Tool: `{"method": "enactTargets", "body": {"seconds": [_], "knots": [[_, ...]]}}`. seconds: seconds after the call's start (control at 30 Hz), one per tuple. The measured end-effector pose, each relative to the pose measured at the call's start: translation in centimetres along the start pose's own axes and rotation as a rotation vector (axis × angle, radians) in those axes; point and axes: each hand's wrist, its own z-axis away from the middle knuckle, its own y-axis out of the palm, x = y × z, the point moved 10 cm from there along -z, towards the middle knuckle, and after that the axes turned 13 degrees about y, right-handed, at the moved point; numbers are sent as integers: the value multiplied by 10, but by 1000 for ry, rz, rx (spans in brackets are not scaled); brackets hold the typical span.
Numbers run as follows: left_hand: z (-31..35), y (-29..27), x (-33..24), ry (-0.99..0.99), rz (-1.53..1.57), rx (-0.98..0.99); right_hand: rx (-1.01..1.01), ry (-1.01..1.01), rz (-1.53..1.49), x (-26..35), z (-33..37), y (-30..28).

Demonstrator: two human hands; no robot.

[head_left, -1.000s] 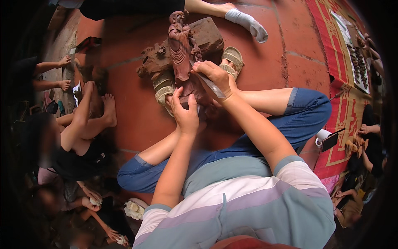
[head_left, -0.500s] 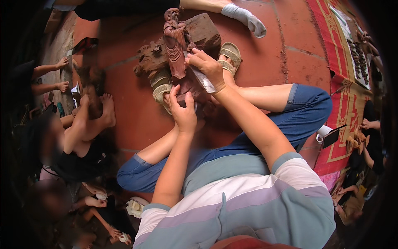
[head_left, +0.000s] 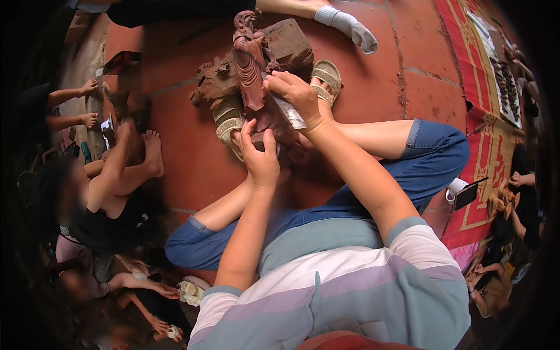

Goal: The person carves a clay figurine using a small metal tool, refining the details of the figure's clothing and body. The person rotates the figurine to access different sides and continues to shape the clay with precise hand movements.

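A reddish-brown wooden statue (head_left: 249, 64) of a bearded, robed figure stands on its rough carved base, between my feet. My right hand (head_left: 296, 96) is closed on a pale flat strip (head_left: 289, 112), its fingertips against the statue's lower right side. What the strip is made of, I cannot tell. At the near end of the carving, my left hand (head_left: 258, 156) grips the base, with thumb and fingers on either side of a dark reddish part (head_left: 265, 139). Some of those fingertips are hidden.
Beige sandals (head_left: 228, 121) on my feet flank the carving. Beyond it stretches another person's socked foot (head_left: 350, 29). People sit barefoot at left (head_left: 153, 154). A red and gold mat (head_left: 475, 151), a white mug (head_left: 454, 189) and a dark phone-like slab (head_left: 466, 197) lie at right.
Both hands keep nearly the same place on the carving. The view has shifted slightly. At lower left, another person's arm now reaches toward the pale crumpled thing beside me.
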Motion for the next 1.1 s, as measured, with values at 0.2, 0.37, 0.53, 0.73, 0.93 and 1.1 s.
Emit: {"method": "enactTargets", "body": {"seconds": [0.2, 0.37, 0.53, 0.73, 0.93, 1.1], "knots": [[2, 3, 3, -12, 5, 12, -34, -20, -20, 2, 8, -3], [1, 5, 3, -25, 24, 22, 23, 69, -84, -10, 10, -1], [2, 4, 4, -22, 44, 12, 67, 367, -469, -21, 18, -25], [0, 4, 3, -34, 22, 39, 28, 187, -402, -4, 11, -27], [1, 4, 4, -31, 50, 14, -4, 124, -233, -4, 23, -18], [2, 5, 1, -26, 42, 25, -12, 115, -110, -8, 23, -11]]}}
